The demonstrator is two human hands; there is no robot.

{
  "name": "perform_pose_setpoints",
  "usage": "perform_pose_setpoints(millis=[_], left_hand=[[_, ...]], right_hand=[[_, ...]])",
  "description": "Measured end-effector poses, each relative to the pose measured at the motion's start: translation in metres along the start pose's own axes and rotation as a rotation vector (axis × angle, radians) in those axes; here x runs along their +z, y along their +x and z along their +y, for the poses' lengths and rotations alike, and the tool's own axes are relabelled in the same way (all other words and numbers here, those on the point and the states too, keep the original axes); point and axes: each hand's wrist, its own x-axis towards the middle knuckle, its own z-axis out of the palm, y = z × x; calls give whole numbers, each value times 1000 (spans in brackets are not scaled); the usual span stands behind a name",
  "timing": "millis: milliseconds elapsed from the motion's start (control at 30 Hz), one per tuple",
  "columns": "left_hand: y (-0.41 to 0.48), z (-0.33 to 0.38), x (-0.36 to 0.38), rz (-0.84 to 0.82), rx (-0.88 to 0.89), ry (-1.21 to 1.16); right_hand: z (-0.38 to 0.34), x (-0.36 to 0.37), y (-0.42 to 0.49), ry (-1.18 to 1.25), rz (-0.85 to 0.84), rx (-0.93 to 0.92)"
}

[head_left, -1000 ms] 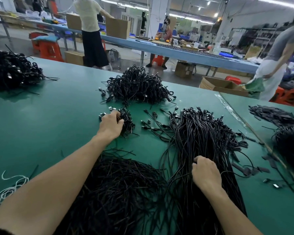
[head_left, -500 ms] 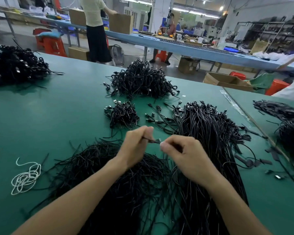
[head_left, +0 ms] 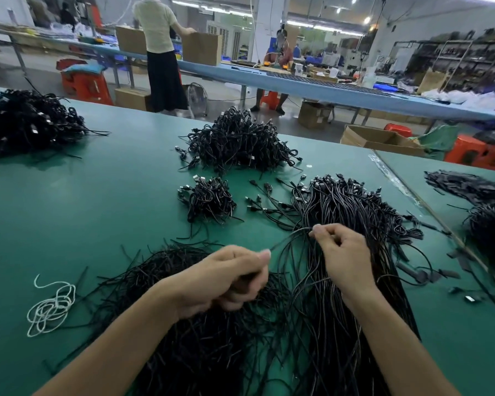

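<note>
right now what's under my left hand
The left hand, pinching a black cable, is over a loose pile of thin black strips on the green table. The strips directly below the palm, and whatever else the curled fingers enclose, are covered.

No writing, label, brand or number can be read anywhere. The cardboard boxes (head_left: 202, 48) beyond the desk (head_left: 97, 195) show plain brown faces, and everything farther off is too blurred.
</note>
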Motion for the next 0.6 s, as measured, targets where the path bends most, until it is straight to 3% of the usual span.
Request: perform_pose_setpoints(millis=[100,167,233,333,467,533,600], left_hand=[[4,10,8,120,227,-454],[12,11,8,301,394,-599],[20,6,5,535,486,-508],[29,-12,1,772,530,-25],[29,-27,6,637,422,470],[25,-27,14,524,312,409],[22,-23,24,502,171,193]], right_hand=[[0,12,-11,-82,-298,-10],[-7,16,-22,-89,-517,-50],[-16,17,-33,-115,-646,-114],[-30,12,-44,-81,-681,-228],[-44,6,-48,-126,-689,-330],[-47,2,-42,-125,-582,-368],[-46,-2,-34,-100,-459,-359]])
